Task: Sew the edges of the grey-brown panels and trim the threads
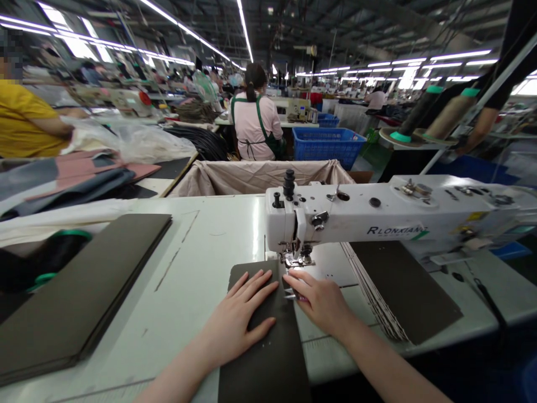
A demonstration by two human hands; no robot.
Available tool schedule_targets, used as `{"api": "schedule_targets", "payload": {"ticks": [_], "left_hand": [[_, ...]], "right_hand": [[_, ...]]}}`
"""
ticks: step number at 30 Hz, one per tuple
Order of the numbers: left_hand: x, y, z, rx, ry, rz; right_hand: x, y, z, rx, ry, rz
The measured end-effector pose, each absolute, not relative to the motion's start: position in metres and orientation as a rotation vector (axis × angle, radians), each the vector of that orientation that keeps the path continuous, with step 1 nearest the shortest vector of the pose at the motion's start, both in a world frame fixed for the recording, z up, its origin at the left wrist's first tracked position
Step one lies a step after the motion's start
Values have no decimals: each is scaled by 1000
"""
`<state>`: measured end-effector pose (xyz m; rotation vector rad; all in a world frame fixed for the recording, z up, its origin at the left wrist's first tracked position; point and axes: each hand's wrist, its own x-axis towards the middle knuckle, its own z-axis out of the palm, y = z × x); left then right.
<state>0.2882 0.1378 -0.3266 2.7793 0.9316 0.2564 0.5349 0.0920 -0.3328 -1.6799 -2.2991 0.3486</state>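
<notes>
A dark olive panel of fabric or leather-like sheet lies lengthwise before me, its far end close to the presser foot of a white sewing machine. My left hand rests flat on this panel with fingers spread. Beside the panel's right edge, just short of the presser foot, is my right hand. It is closed around small metal thread snips, whose blades point left over the panel, while its forefinger reaches toward the foot. The grip of the snips is mostly hidden in the palm.
A stack of olive panels lies at left, near a black thread cone. More panels lie under the machine arm. Behind the table are a cloth-lined bin, a blue basket and a person in a green apron. Thread cones stand at right.
</notes>
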Motion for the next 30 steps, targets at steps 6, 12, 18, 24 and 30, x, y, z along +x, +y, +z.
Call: {"api": "schedule_targets", "payload": {"ticks": [6,12,18,24,30], "left_hand": [[287,138,-327,2779,920,314],[288,140,-326,2765,898,289],[288,141,-325,2776,912,180],[287,142,-325,2770,913,183],[287,142,-323,2759,918,182]], "right_hand": [[534,91,-330,-1670,-2294,360],[535,94,-332,-1671,-2290,365],[536,94,-335,-1668,-2283,371],[536,94,-336,-1666,-2271,362],[536,93,-335,-1669,-2271,353]]}}
